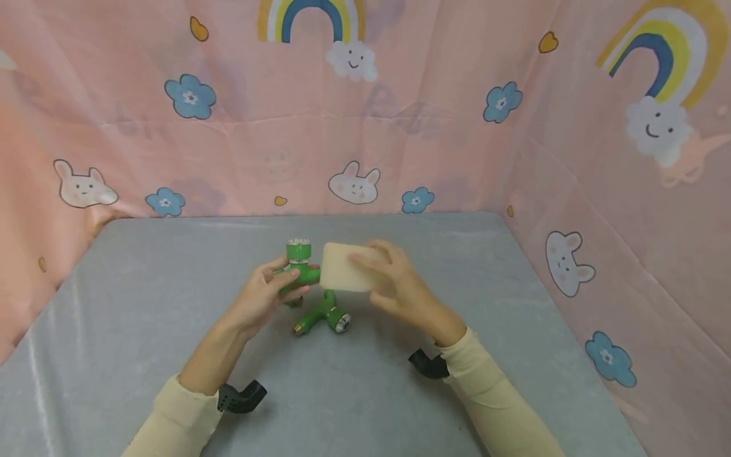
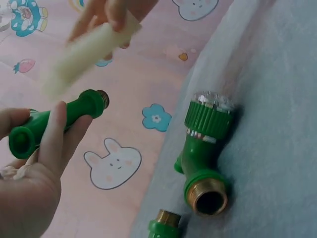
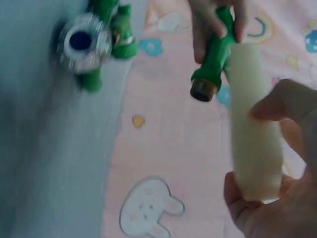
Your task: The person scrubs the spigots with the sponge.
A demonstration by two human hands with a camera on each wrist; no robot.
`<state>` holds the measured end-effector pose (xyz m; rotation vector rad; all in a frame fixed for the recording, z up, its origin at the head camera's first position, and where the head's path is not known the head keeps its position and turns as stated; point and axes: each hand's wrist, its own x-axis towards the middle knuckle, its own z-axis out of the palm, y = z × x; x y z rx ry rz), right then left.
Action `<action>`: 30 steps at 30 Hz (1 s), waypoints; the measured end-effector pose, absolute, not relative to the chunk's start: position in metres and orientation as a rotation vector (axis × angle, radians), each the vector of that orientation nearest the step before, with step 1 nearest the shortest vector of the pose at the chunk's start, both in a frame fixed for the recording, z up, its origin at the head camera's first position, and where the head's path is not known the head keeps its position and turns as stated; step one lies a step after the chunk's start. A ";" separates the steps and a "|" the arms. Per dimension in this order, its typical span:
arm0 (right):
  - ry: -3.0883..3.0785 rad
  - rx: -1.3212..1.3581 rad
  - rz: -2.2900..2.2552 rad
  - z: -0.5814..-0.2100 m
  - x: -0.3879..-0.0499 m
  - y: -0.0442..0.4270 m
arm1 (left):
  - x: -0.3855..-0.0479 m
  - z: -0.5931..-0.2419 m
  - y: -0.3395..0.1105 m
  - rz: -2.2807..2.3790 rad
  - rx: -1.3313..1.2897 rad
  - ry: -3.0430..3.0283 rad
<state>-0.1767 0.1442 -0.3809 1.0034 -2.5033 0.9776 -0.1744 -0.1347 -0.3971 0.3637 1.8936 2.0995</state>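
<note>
My left hand (image 1: 258,297) grips a green tap (image 1: 299,252) with a silvery cap, raised above the table. Its brass threaded end shows in the left wrist view, past the fingers. A cream-coloured sponge block (image 1: 341,269) is pinched between the thumb and fingers of my right hand (image 1: 412,291). In the head view the sponge's left edge appears right beside the held tap; whether they touch I cannot tell. Below the hands, a second green tap (image 1: 323,315) lies on the table. Partly hidden behind it is another green tap (image 2: 164,229), with a brass thread.
A grey cloth-covered table (image 1: 365,406) spreads under both hands. Pink patterned fabric (image 1: 445,158) hangs behind it and along the sides. Black curved pieces (image 1: 242,397) stick out at both sleeve cuffs.
</note>
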 end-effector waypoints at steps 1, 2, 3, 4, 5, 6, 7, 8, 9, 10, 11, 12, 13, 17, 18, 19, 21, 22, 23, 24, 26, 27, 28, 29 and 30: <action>-2.478 1.013 1.028 -0.381 -0.176 0.143 | -0.175 -0.397 -0.134 2.093 0.351 1.908; -2.451 1.025 1.070 -0.380 -0.175 0.142 | -0.174 -0.397 -0.134 2.076 0.343 1.930; -2.425 1.036 1.098 -0.380 -0.175 0.141 | -0.174 -0.396 -0.133 2.050 0.348 1.957; -2.400 1.045 1.122 -0.381 -0.174 0.139 | -0.173 -0.396 -0.132 2.022 0.362 1.976; -2.375 1.055 1.135 -0.380 -0.173 0.138 | -0.173 -0.395 -0.130 1.995 0.377 1.988; -2.353 1.059 1.139 -0.380 -0.173 0.137 | -0.172 -0.395 -0.128 1.967 0.401 1.996; -2.334 1.062 1.139 -0.380 -0.172 0.136 | -0.171 -0.394 -0.126 1.937 0.427 2.011; -2.318 1.065 1.127 -0.380 -0.171 0.135 | -0.170 -0.394 -0.125 1.910 0.455 2.020; -2.304 1.068 1.105 -0.381 -0.171 0.134 | -0.170 -0.393 -0.123 1.893 0.480 2.018; -2.294 1.069 1.074 -0.381 -0.171 0.134 | -0.169 -0.393 -0.121 1.879 0.498 2.018; -2.285 1.072 1.044 -0.382 -0.171 0.133 | -0.169 -0.393 -0.120 1.867 0.511 2.020; -2.283 1.073 1.018 -0.382 -0.171 0.133 | -0.168 -0.393 -0.120 1.854 0.519 2.028; -2.284 1.071 0.989 -0.383 -0.172 0.134 | -0.167 -0.393 -0.120 1.844 0.523 2.038; -2.333 1.034 0.934 -0.383 -0.173 0.137 | -0.165 -0.394 -0.123 1.806 0.489 2.115; -2.356 1.015 0.930 -0.383 -0.173 0.138 | -0.165 -0.395 -0.124 1.792 0.477 2.146; -2.378 0.996 0.928 -0.383 -0.174 0.140 | -0.164 -0.395 -0.125 1.795 0.470 2.161; -2.419 0.959 0.934 -0.381 -0.176 0.143 | -0.164 -0.395 -0.127 1.807 0.469 2.184; -2.437 0.943 0.953 -0.381 -0.176 0.144 | -0.164 -0.395 -0.128 1.822 0.476 2.186; -2.453 0.931 0.986 -0.380 -0.177 0.145 | -0.164 -0.394 -0.129 1.842 0.485 2.183; -2.468 0.918 1.022 -0.378 -0.178 0.146 | -0.164 -0.393 -0.130 1.860 0.495 2.183; -2.474 0.906 1.098 -0.377 -0.179 0.148 | -0.165 -0.390 -0.131 1.869 0.493 2.211; -2.475 0.904 1.136 -0.377 -0.179 0.149 | -0.166 -0.389 -0.132 1.870 0.481 2.231; -2.468 0.907 1.170 -0.376 -0.179 0.149 | -0.166 -0.389 -0.133 1.865 0.468 2.258; -2.459 0.913 1.186 -0.376 -0.178 0.149 | -0.167 -0.388 -0.133 1.861 0.452 2.282; -2.451 0.921 1.192 -0.377 -0.178 0.148 | -0.167 -0.388 -0.133 1.851 0.433 2.314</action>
